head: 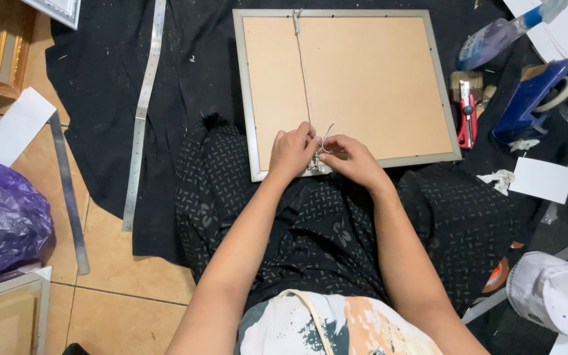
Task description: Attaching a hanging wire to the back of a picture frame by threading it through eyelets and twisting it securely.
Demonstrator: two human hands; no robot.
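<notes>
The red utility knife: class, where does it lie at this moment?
In the head view the red utility knife lies on the black cloth on the person's right, between the frame and the blue tape dispenser, just below a paintbrush.

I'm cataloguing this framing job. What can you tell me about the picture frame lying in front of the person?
The frame lies face down on black cloth, its tan backing board up inside a thin silver-grey rim. A cord runs from a metal hanger at the far edge to the near edge. There the left hand and right hand pinch the cord's end. The near edge rests against the person's lap.
</notes>
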